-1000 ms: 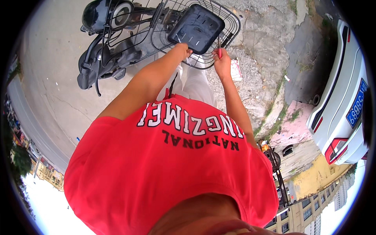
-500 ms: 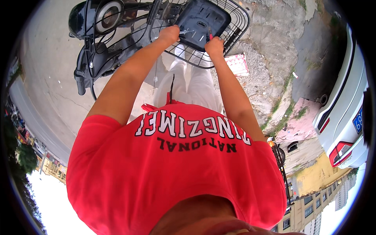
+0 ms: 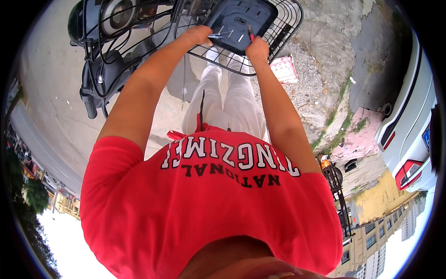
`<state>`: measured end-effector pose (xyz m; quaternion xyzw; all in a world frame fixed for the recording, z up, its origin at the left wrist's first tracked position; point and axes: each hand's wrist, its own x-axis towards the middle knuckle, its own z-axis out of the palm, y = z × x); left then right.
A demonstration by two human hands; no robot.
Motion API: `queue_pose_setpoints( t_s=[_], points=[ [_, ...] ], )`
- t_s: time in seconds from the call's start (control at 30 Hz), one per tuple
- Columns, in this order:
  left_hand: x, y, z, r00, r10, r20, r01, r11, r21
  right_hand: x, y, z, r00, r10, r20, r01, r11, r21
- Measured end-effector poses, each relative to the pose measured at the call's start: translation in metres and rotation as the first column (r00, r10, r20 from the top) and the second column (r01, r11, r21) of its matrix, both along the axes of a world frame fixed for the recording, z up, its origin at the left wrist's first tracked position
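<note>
A black plastic panel (image 3: 239,21) with slots lies in a wire basket (image 3: 278,35) on the front of a dark scooter (image 3: 111,56). My left hand (image 3: 199,36) grips the panel's near left edge, and a small metal piece shows at its fingertips. My right hand (image 3: 257,48) is closed around a thin red-handled tool (image 3: 251,32) whose tip rests on the panel's near right part. Both forearms reach up from my red shirt.
My legs in light trousers (image 3: 232,100) stand on grey concrete just behind the basket. A red and white packet (image 3: 284,69) lies on the ground to the right. A white car (image 3: 409,135) is parked at the far right, beside rough ground.
Both hands have moved forward onto the panel in the basket. The right hand, earlier at the basket's rim, now has the tool's tip on the panel. The scooter looks closer.
</note>
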<state>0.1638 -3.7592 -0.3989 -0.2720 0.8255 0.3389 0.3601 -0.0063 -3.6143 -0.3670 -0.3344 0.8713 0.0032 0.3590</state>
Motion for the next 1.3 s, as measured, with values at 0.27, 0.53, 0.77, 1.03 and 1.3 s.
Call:
queue_pose_setpoints(
  t_s=[0.27,0.53,0.77,1.03,1.3],
  points=[
    [0.001,-0.002,-0.004,0.999,0.000,-0.037,0.002,0.998,0.068,0.008,0.006,0.009,0.999,-0.011,-0.040,0.009,0.999,-0.039],
    [-0.005,-0.002,-0.004,0.995,-0.018,-0.098,0.026,0.997,0.076,0.000,-0.003,-0.012,0.995,-0.060,-0.075,0.061,0.998,0.010],
    [0.000,-0.010,-0.031,0.998,0.064,0.011,-0.065,0.961,0.270,0.018,0.000,0.012,0.971,0.195,-0.142,-0.192,0.981,0.033],
    [-0.001,-0.008,-0.034,0.989,0.097,-0.116,-0.064,0.963,0.263,0.017,0.002,-0.007,0.962,0.221,-0.162,-0.201,0.970,0.135],
    [-0.009,0.008,0.001,0.990,-0.047,-0.132,0.049,0.999,0.010,0.009,-0.002,-0.043,0.974,0.181,-0.136,-0.142,0.957,0.252]
  ],
)
